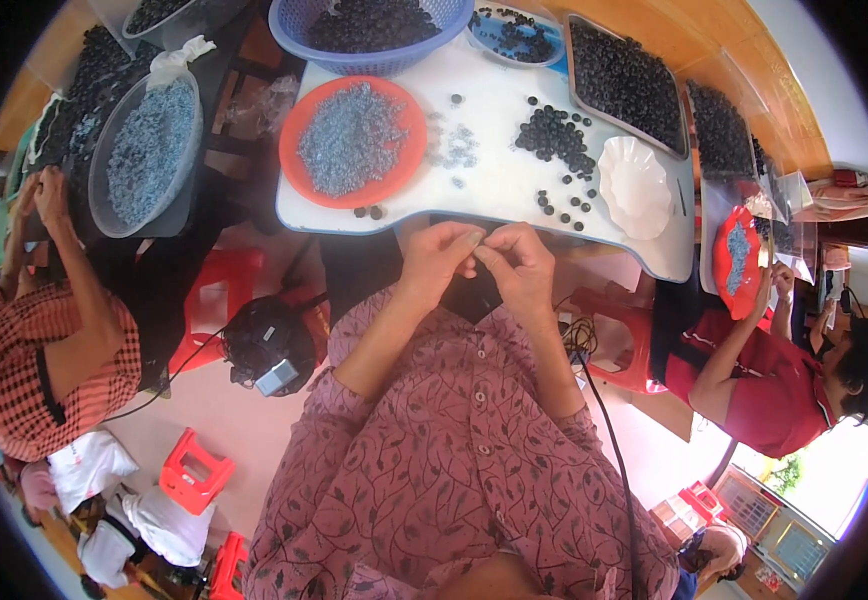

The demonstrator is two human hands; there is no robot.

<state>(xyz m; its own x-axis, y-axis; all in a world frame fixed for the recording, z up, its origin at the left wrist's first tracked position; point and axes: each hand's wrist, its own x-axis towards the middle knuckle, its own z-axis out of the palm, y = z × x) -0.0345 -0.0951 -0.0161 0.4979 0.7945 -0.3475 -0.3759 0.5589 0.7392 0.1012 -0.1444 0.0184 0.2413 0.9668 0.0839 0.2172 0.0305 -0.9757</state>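
My left hand [440, 262] and my right hand [520, 268] meet just off the table's near edge. Both are closed in a pinch, fingertips together; whatever they hold is hidden or too small to name. Beyond my left hand lies a round red-orange plate [291, 160] heaped with small grey-blue pieces [352, 138]. Beyond my right hand, a loose cluster of small black round caps [554, 138] is spread on the white tabletop [474, 190], with an ivory scalloped dish [636, 188] to its right.
A blue-purple basket [374, 62], a shallow blue tray [524, 55] and a metal tray [644, 135] hold black pieces along the back. Co-workers sit left [64, 350] and right [754, 385]. Red stools [194, 470] and a dark bag [269, 345] are on the floor; a black cable [609, 430] hangs at my right.
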